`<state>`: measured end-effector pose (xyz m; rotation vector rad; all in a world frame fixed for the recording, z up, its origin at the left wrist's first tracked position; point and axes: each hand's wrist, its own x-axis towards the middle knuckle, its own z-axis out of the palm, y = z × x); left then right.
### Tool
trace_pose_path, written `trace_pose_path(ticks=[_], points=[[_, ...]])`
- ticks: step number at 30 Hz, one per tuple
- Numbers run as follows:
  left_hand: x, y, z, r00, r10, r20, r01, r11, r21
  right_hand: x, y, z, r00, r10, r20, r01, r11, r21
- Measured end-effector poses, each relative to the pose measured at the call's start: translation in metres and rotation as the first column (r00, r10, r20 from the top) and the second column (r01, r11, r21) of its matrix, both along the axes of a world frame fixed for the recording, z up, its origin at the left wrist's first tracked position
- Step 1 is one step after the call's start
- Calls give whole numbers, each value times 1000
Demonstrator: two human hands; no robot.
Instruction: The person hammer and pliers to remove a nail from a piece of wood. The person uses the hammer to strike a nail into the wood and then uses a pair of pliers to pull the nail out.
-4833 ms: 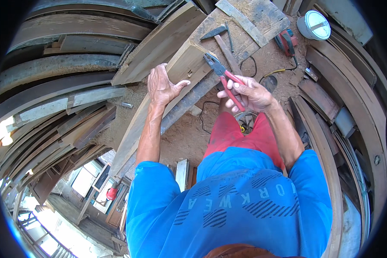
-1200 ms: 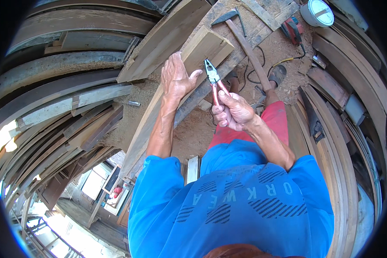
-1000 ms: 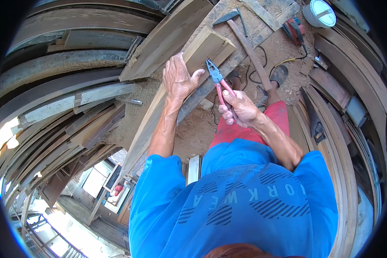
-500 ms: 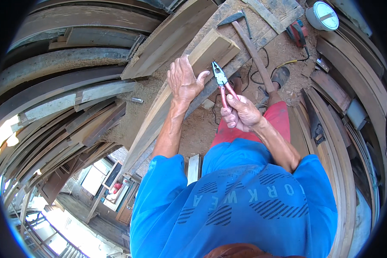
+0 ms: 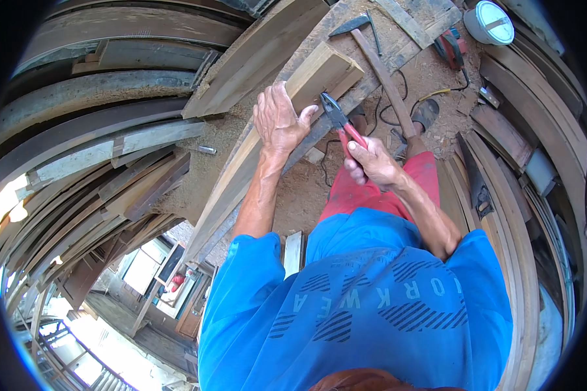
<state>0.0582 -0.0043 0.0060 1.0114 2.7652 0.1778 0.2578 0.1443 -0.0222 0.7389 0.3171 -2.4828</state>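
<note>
A long pale wooden beam (image 5: 316,73) lies at a slant across the workbench. Flat on the beam rests my left hand (image 5: 282,122), fingers stretched out and thumb spread toward its right side. My right hand (image 5: 376,163) is closed around the red handles of a pair of pliers (image 5: 341,122). The dark head of the pliers points up and left, its tip against or very near the beam's side, just right of my left thumb. Whether the jaws grip anything is too small to make out.
A hammer (image 5: 379,68) with a long wooden handle lies on the bench (image 5: 430,19) beyond the beam. Further right are a red power tool (image 5: 451,51) with a cord and a white bucket (image 5: 489,25). Stacked boards (image 5: 104,91) line the left; more planks (image 5: 535,98) stand right.
The pliers have turned in my right hand's grip, and their handles sit closer together. My right hand has shifted slightly right; my left hand stays put on the beam.
</note>
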Motion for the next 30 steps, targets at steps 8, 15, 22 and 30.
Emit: trace_pose_path(ticks=[8,15,22,30], points=[[3,1,-1,1000,12,-6,-12,1000,-3,9,-15,-3,995,-95,13,95,995,-28],[6,1,-3,1000,19,-10,-19,999,-30,7,-1,-13,988,-153,-6,142,927,-348],[7,2,-1,1000,18,-26,-19,999,-44,-5,-2,14,976,-108,191,175,907,-383],[-7,-2,-4,1000,21,17,-19,997,-72,48,17,28,974,224,-20,-210,940,268]])
